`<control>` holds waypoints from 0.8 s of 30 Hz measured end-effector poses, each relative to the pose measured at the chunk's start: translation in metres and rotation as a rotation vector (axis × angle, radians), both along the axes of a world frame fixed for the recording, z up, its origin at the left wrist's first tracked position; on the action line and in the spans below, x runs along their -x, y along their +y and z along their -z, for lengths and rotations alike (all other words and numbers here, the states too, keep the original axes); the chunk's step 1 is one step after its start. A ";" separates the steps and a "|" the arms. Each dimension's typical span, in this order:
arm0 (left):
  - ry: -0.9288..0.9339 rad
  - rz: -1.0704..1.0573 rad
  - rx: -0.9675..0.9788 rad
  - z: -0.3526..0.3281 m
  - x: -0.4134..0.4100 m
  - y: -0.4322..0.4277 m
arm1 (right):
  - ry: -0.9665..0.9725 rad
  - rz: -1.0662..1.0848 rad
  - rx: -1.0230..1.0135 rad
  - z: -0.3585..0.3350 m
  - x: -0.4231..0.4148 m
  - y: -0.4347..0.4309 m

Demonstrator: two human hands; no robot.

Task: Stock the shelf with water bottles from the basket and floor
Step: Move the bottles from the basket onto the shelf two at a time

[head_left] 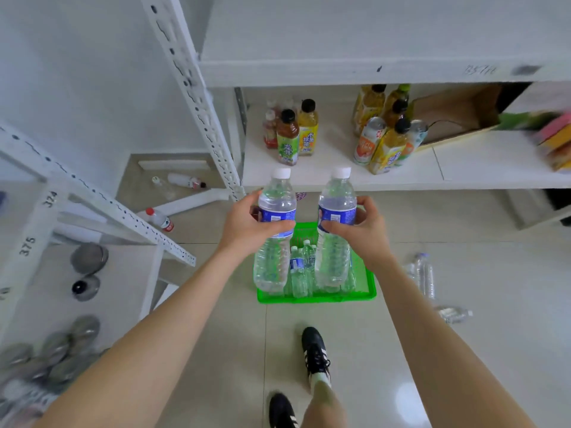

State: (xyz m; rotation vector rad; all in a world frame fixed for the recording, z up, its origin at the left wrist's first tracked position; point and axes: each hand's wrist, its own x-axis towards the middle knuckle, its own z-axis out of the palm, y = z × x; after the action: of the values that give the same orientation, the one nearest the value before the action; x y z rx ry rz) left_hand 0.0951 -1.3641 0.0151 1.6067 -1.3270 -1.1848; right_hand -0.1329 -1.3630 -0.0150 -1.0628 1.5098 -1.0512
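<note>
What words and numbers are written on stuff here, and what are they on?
"375": white rack beam, left.
"324": same beam, higher.
"龙井": green-labelled tea bottle.
"水果绿茶", seemingly: yellow-labelled tea bottle beside it.
Too blurred: scrawl on upper shelf edge; blue labels on left water bottle and right water bottle; drink cans.

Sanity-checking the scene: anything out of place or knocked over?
Yes: loose water bottles lie on the floor right of the green basket, and a red-capped bottle lies on its side left of it.
</note>
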 end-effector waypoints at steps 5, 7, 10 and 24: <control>0.017 0.019 0.125 -0.083 -0.013 0.002 | 0.005 -0.023 0.115 -0.078 -0.012 0.002; 0.011 0.017 0.171 -0.112 -0.015 -0.003 | 0.008 -0.024 0.161 -0.107 -0.015 -0.003; 0.012 0.015 0.247 -0.150 -0.016 -0.015 | 0.015 -0.015 0.241 -0.149 -0.016 -0.013; 0.010 0.007 0.381 -0.236 0.009 -0.128 | 0.013 -0.002 0.355 -0.243 0.005 -0.123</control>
State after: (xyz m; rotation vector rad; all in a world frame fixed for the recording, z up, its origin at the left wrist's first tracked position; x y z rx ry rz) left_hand 0.0858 -1.4920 0.2514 1.3199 -1.4512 -0.8765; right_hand -0.1381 -1.4863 0.2279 -1.3148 1.3609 -1.3459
